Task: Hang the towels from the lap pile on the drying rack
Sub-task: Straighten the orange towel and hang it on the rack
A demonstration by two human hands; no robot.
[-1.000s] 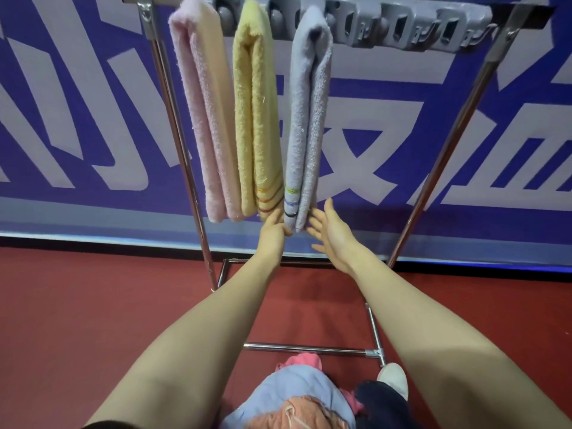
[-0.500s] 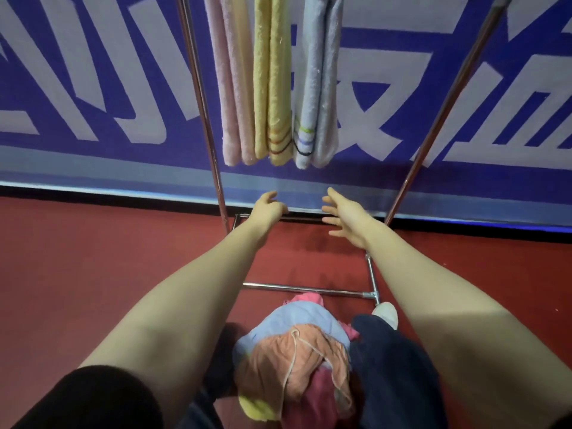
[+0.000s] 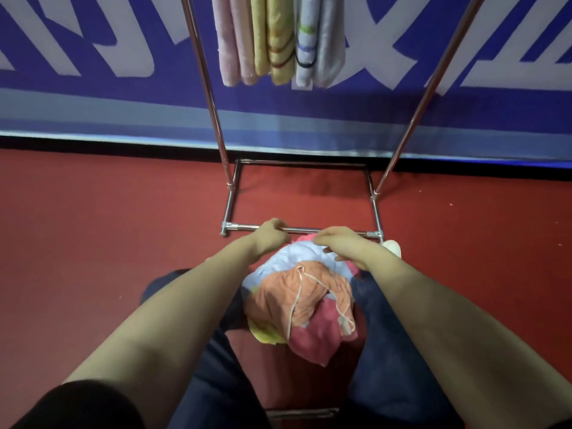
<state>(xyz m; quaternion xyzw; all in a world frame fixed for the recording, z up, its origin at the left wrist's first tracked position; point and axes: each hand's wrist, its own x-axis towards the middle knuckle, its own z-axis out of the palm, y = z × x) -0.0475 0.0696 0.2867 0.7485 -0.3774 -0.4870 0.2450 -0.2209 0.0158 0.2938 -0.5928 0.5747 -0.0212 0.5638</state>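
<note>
Left hand (image 3: pixel 270 236), right hand (image 3: pixel 339 243) dropped to lap pile (image 3: pixel 305 294); red floor (image 3: pixel 102 230)

Black short sleeve (image 3: pixel 83 404), dark navy trousers (image 3: pixel 387 351), white shoe (image 3: pixel 392 246)

Only the lower strokes of large white characters (image 3: pixel 136 63) are seen on the blue wall banner (image 3: pixel 93 97); they are cut off at the top edge, and none can be read.

Red floor (image 3: pixel 93 243) bears rack (image 3: pixel 230 199); lap (image 3: pixel 387 335) carries towels (image 3: pixel 297 292).
</note>
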